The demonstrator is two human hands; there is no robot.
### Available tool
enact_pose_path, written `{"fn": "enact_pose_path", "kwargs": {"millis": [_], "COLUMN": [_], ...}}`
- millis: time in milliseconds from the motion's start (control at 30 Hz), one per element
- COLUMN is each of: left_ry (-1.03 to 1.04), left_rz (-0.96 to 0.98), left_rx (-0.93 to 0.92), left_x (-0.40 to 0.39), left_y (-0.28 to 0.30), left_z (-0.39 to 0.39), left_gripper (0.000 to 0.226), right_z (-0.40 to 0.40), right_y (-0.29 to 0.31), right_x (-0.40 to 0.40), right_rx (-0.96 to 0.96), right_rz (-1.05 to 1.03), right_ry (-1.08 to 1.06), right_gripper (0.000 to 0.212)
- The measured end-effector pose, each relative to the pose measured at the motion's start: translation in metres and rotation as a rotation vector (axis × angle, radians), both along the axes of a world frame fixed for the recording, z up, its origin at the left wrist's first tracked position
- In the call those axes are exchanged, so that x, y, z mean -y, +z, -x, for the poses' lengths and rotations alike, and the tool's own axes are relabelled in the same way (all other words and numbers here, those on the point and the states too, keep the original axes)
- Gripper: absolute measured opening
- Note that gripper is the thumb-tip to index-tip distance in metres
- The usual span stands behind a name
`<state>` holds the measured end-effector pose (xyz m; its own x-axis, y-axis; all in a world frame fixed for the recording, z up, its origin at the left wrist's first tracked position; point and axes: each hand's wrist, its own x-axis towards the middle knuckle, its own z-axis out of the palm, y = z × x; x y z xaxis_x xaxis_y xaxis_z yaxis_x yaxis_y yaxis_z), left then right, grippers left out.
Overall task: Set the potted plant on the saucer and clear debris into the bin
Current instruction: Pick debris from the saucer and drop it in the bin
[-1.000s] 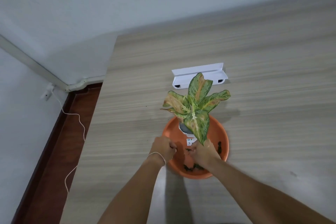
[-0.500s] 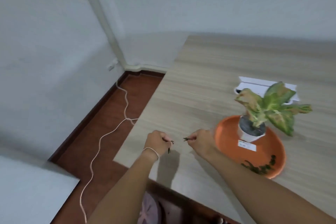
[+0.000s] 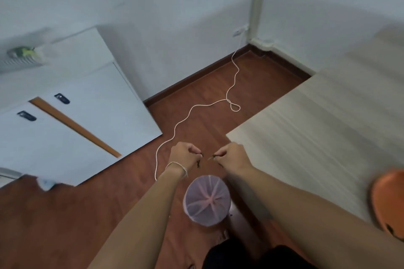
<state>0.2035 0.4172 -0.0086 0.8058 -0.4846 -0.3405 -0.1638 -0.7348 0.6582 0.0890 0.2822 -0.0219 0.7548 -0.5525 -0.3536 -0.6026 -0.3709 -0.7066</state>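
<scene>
Debris [image 3: 198,164] sits pinched in both hands: left hand [image 3: 184,156] and right hand [image 3: 232,156] each closed tight on small dark bits, fingertips together, scraps poking out betw. them. Hands hover over the floor, just past the table [image 3: 328,129] corner. Bin [image 3: 207,200], lined w/ a pale bag, stands on the floor nearer the person than the hands, so the hands look short of being over its mouth.

Risks, as I judge it: letting go here prob. drops bits on the floor [image 3: 65,214] beyond the bin rim; hands need to come back over the opening first. Bits are light and thin, so a loose pinch could shed some early. White cord [image 3: 175,131] runs along the floor near the left wrist; no snag seen, but close.

Hard to see: saucer [image 3: 388,201] is cut off at the right edge, only part of the orange rim shows, w/ a dark speck or two on it. Plant not in view, so can't confirm it sits there. How much debris each hand holds is hidden by the fingers. Frame blurred throughout.
</scene>
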Motion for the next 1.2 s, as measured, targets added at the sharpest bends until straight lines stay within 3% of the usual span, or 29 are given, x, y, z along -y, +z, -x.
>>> {"fn": "enact_pose_path", "kwargs": {"millis": [100,200,467,733,833,933,1200], "left_ry": [0.059,0.082,0.017,-0.026,-0.034,-0.042,-0.204], "left_rz": [-0.005,-0.014,-0.067,-0.126,-0.107,-0.082,-0.006], "left_rx": [-0.045,-0.06,-0.087,-0.09,-0.091,-0.092,0.032], "left_x": [-0.02,-0.027,-0.038,-0.051,-0.049,-0.042,0.041], "left_y": [-0.017,-0.028,-0.062,-0.077,-0.076,-0.074,-0.047], "left_z": [-0.006,-0.009,-0.02,-0.02,-0.018,-0.016,0.011], "left_gripper": [0.017,0.01,0.013,0.02,0.021,0.022,0.013], "right_z": [-0.016,-0.027,-0.039,-0.033,-0.023,-0.008,0.057], "right_y": [-0.016,-0.032,-0.067,-0.083,-0.083,-0.078,-0.041], "right_x": [-0.019,-0.029,-0.034,-0.029,-0.021,-0.011,0.037], "right_rx": [-0.041,-0.073,-0.213,-0.262,-0.235,-0.192,-0.061], "right_rz": [-0.02,-0.032,-0.001,-0.1,-0.129,-0.149,-0.158], "right_ry": [0.076,0.12,0.208,0.061,0.018,-0.032,-0.188], "right_gripper": [0.006,0.008,0.024,0.022,0.031,0.027,0.018]}}
